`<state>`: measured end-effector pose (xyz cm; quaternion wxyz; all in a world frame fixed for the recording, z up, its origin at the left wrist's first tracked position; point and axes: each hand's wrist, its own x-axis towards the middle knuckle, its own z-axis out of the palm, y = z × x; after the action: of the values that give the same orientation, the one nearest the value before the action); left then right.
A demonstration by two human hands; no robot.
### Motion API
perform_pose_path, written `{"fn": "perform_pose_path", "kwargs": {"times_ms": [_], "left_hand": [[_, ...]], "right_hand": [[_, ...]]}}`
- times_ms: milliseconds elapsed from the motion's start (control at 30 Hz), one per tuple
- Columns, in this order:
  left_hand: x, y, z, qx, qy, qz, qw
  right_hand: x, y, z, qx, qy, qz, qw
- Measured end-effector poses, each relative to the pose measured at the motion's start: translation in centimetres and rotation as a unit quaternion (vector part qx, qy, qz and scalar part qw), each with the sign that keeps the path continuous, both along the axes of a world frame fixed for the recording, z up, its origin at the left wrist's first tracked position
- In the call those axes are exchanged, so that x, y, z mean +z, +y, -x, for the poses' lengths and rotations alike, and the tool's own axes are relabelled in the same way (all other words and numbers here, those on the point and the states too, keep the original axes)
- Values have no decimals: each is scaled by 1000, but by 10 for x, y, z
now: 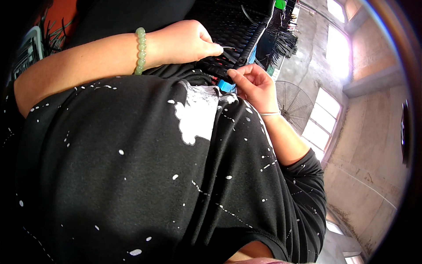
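Observation:
My left hand [187, 43], with a pale green bead bracelet [141, 50] at the wrist, is closed in a pinch on a thin black weaving strip [228, 47]. Beneath the strip lies a black woven wicker panel [220, 24] with a thick wrapped edge. To the right, my right hand [256, 86] has its thumb and fingers pressed together at that edge. What sits between those fingertips is too small to make out. Just beside them is a small blue piece [226, 86], close against my black shirt [132, 145] with white specks.
Loose black strips [283, 46] hang in a bunch beyond the panel. A round fan [292, 103] stands to the right, before a grey wall [305, 53] with bright windows [323, 116]. At the far left are an orange-red surface [59, 15] and a grey-framed object [33, 42].

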<state>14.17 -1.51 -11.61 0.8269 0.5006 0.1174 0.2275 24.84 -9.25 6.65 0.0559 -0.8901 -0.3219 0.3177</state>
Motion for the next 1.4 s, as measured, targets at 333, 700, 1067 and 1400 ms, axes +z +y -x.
{"fn": "perform_pose_path", "kwargs": {"times_ms": [333,700,1067,1400], "left_hand": [[1,0,-3,-2,2,-4,1000],[2,1,1,17,3,-16,1000],[2,1,2,9,1,-24,1000],[2,1,0,-4,8,-8,1000]], "right_hand": [[3,-4,7,-170,6,53,984],[-1,-5,11,-139,-20,37,989],[-3,-6,12,-173,-20,32,984],[-7,-5,-1,-149,-20,50,987]]}}
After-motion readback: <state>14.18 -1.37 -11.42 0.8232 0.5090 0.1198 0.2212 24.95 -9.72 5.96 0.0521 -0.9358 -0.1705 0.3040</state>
